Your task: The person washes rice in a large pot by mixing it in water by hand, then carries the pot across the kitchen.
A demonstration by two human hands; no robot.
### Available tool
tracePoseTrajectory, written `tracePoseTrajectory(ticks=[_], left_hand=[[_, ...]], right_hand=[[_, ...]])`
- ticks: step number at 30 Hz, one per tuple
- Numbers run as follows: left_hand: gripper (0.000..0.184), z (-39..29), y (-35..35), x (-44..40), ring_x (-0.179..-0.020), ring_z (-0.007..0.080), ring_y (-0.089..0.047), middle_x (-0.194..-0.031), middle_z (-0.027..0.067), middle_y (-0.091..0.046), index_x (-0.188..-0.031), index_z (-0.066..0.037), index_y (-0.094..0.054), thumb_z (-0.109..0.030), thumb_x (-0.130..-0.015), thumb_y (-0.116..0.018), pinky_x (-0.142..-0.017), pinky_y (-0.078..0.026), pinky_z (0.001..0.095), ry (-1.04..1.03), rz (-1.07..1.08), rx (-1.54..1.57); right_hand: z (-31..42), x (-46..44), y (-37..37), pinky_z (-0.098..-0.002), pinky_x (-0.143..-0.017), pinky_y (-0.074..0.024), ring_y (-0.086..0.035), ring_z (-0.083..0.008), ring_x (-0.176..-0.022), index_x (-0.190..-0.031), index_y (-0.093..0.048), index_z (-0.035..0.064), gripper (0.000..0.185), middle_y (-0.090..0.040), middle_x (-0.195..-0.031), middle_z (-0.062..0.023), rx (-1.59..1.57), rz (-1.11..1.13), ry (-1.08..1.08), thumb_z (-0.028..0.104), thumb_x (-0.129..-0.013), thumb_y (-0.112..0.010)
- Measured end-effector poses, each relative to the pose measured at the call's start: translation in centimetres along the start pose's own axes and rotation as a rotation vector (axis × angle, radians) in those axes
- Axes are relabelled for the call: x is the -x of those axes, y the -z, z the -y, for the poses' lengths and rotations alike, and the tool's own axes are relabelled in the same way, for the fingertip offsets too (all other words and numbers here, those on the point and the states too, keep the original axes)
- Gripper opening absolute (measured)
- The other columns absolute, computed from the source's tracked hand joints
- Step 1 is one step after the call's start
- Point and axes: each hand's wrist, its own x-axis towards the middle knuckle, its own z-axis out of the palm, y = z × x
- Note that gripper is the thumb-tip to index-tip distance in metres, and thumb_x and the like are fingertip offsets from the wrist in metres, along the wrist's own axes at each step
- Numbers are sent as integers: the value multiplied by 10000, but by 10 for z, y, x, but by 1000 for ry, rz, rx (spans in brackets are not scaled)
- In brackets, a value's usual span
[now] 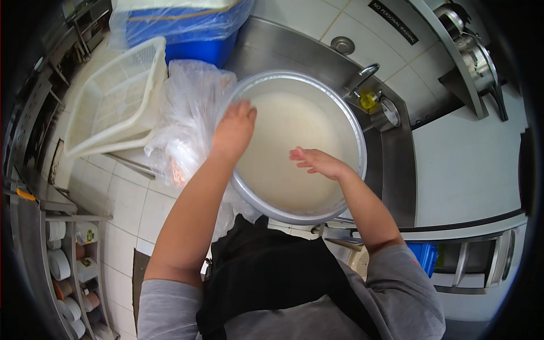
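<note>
The pot (347, 136) sits at the sink (394, 190), bag (195, 96) right beside it, whitish liquid (286, 127) inside! Right hand (318, 162) hangs open above that liquid; left hand (235, 129) is at the pot's edge, fingers blurred, grip impossible to tell.

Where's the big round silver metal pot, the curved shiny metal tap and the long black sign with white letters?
Big round silver metal pot (294, 218): head view, on its near rim.
Curved shiny metal tap (367, 72): head view, on its spout.
Long black sign (393, 22): head view, on its middle.
</note>
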Motion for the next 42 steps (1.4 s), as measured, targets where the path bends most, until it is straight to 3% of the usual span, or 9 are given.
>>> tracePoseTrajectory(ticks=[4, 6, 12, 19, 22, 24, 34, 40, 42], left_hand=[[281, -9, -3, -34, -1119, 308, -560, -1224, 176, -516, -1113, 1, -563, -77, -850, -507, -894, -490, 393, 127, 626, -49], [245, -7, -34, -56, -1048, 315, -597, -1184, 190, -542, -1079, 8, -579, -102, -873, -508, -870, -501, 399, 238, 471, 44], [292, 3, -132, -95, -1031, 382, -571, -1147, 222, -557, -1097, 22, -587, -181, -900, -515, -897, -472, 430, 191, 12, 347], [265, -97, -177, -135, -964, 379, -607, -1025, 243, -632, -1029, 9, -658, -186, -898, -538, -882, -470, 393, 532, -225, 979], [271, -148, -167, -159, -961, 368, -615, -1031, 236, -638, -1052, 3, -656, -186, -909, -524, -879, -472, 374, 882, -356, 1445], [290, -165, -146, -175, -915, 315, -632, -1002, 200, -657, -1078, 17, -641, -187, -914, -514, -841, -484, 351, 788, -354, 1460], [530, -249, -127, -248, -1203, 356, -487, -1306, 242, -494, -1290, 35, -481, -322, -898, -473, -1015, -377, 369, 147, 413, 758], [395, -213, -127, -210, -1163, 339, -510, -1235, 199, -538, -1268, -11, -499, -184, -913, -508, -983, -399, 369, 71, 14, 1121], [429, -169, -120, -184, -1215, 351, -462, -1313, 206, -467, -1290, -32, -474, -210, -906, -543, -996, -392, 382, -86, -43, 943]], right_hand=[[-67, -44, 47, -392, -878, -437, -547, -242, -1059, -1224, -509, 39, 456, -526, -1213, -128, -726, -453, 174, 391, -936, -473], [-81, -68, 76, -311, -781, -470, -571, -199, -917, -1114, -539, 17, 269, -569, -1008, -78, -1373, -848, 98, 199, -924, -483], [-112, -148, 105, -269, -748, -489, -581, -153, -835, -981, -575, 11, 207, -600, -861, -41, -1579, -984, 240, 179, -919, -471], [-70, -203, 88, -346, -844, -489, -592, -199, -951, -1026, -605, 29, 308, -632, -1010, -70, -1537, -684, 487, 292, -920, -485], [-26, -163, 89, -360, -924, -453, -572, -218, -1035, -1111, -601, 29, 371, -626, -1092, -79, -1634, -521, 203, 317, -922, -464], [-20, -148, 95, -366, -939, -441, -573, -225, -1038, -1133, -594, 50, 388, -619, -1120, -74, -1722, -317, 639, 336, -922, -439], [-12, -49, 162, -425, -897, -453, -572, -273, -1031, -1036, -574, 103, 417, -606, -1069, -77, -2093, -666, 525, 429, -938, -334], [-28, -79, 145, -358, -880, -456, -578, -243, -984, -1100, -586, 93, 303, -617, -1067, -78, -1864, -654, 672, 291, -936, -426], [-36, -84, 129, -299, -911, -426, -567, -200, -1030, -1192, -562, 69, 299, -616, -1102, -70, -1102, -778, 751, 186, -931, -475]])
